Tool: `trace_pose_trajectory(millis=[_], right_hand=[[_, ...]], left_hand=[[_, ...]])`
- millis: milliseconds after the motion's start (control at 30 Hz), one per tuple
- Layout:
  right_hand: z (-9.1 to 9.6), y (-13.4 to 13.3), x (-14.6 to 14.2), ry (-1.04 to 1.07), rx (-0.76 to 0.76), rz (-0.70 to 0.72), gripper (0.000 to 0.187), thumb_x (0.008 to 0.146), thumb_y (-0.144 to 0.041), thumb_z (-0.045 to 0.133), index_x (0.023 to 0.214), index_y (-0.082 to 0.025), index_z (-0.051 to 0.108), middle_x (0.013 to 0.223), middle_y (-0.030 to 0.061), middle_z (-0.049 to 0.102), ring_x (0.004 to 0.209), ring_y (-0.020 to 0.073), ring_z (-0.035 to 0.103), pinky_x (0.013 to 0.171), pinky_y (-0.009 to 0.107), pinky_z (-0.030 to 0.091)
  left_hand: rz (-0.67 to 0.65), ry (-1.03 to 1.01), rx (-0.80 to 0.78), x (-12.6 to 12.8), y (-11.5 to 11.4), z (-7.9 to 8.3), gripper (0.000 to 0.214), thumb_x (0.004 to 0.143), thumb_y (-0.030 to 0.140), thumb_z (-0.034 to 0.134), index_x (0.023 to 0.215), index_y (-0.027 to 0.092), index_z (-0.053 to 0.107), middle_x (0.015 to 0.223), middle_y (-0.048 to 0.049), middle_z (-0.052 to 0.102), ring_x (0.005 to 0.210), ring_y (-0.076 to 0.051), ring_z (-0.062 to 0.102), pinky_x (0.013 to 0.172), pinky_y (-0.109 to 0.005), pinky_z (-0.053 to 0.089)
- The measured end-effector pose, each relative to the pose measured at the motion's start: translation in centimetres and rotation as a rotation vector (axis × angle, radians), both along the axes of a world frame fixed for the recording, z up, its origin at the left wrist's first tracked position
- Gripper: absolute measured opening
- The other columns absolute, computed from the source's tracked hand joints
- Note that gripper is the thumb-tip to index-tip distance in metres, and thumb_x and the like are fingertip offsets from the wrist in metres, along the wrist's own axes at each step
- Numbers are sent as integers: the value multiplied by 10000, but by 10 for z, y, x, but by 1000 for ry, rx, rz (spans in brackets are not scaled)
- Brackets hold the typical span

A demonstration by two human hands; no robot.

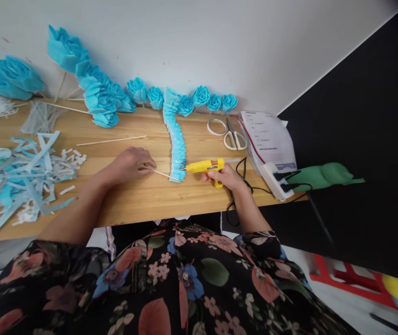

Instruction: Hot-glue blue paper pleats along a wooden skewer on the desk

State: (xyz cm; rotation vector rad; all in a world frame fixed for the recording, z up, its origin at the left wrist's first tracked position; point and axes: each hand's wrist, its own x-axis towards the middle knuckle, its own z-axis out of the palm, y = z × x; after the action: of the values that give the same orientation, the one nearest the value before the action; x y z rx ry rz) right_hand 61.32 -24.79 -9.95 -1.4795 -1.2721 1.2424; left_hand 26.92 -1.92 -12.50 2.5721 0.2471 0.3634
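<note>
My left hand [132, 164] is closed on a thin wooden stick [157, 172]. The stick's far end lies at the near end of a ruffled light-blue paper strip [177, 142], which stretches away across the table. My right hand [225, 177] grips a yellow glue gun [204, 165] from the right. Its nozzle points left and meets the strip's near end, close to the stick's tip. I cannot tell whether glue is coming out.
Blue paper flowers [201, 96] line the wall, larger ones [103, 100] at left. Scissors [234, 139], a tape roll [216, 126], a printed sheet [268, 135] and a power strip [275, 180] with black cords stand right. Paper scraps [42, 158] cover the left; another stick [111, 140] lies between.
</note>
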Motion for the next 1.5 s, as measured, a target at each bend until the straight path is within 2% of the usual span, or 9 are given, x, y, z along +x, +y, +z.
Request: trace_pose_trajectory(millis=[267, 500, 700, 833, 1100, 1300, 1400, 1500], right_hand=[[-2, -2, -2, -116, -14, 69, 768, 859, -961, 812, 784, -197, 817, 756, 61, 750, 624, 155, 567, 580, 286, 449], [2, 0, -4, -149, 45, 123, 796, 902, -981, 761, 755, -199, 770, 715, 30, 689, 605, 134, 503, 586, 288, 398], [4, 1, -5, -155, 50, 126, 795, 889, -993, 768, 727, -215, 750, 711, 32, 715, 616, 146, 529, 597, 291, 421], [5, 1, -6, -153, 58, 135, 757, 911, -955, 771, 728, -221, 749, 717, 29, 713, 619, 147, 515, 618, 300, 434], [7, 0, -7, -172, 52, 133, 670, 940, -857, 799, 727, -225, 739, 733, 39, 709, 670, 175, 580, 677, 320, 477], [10, 1, -8, -161, 47, 125, 704, 913, -899, 800, 721, -223, 746, 717, 37, 728, 643, 163, 561, 620, 300, 458], [11, -2, -11, -169, 22, 85, 697, 879, -894, 826, 725, -216, 773, 714, 37, 737, 621, 154, 554, 590, 290, 447], [10, -13, -18, -146, 10, -28, 692, 840, -911, 853, 780, -223, 822, 794, 57, 799, 678, 181, 642, 629, 302, 525]], left_hand=[[-10, 4, 31, 1, -1, 1, 233, 1106, 319, 692, 1022, 228, 890, 1002, -93, 872, 945, -258, 773, 898, -359, 524], [-15, 13, 23, 2, -1, 4, 264, 1113, 311, 661, 1003, 228, 886, 981, -91, 867, 939, -246, 765, 914, -337, 531], [-1, 14, 18, 2, -2, 3, 265, 1108, 334, 669, 1012, 232, 894, 997, -94, 868, 944, -261, 765, 914, -355, 535], [5, 21, 17, 2, -2, 3, 255, 1101, 326, 670, 1004, 231, 886, 993, -93, 872, 949, -253, 770, 910, -345, 525], [-4, 25, 23, 2, -2, 4, 268, 1111, 334, 660, 992, 228, 876, 986, -89, 868, 946, -247, 769, 904, -337, 520], [-5, 5, 28, 3, -2, 4, 301, 1119, 342, 652, 976, 214, 883, 968, -85, 855, 915, -247, 749, 889, -363, 510], [-10, -4, 26, 4, -1, 3, 282, 1094, 347, 674, 945, 224, 879, 932, -87, 846, 887, -253, 745, 854, -368, 509], [-16, -11, 23, 4, -1, 3, 265, 1083, 337, 685, 927, 232, 871, 916, -81, 840, 876, -251, 745, 846, -364, 507]])
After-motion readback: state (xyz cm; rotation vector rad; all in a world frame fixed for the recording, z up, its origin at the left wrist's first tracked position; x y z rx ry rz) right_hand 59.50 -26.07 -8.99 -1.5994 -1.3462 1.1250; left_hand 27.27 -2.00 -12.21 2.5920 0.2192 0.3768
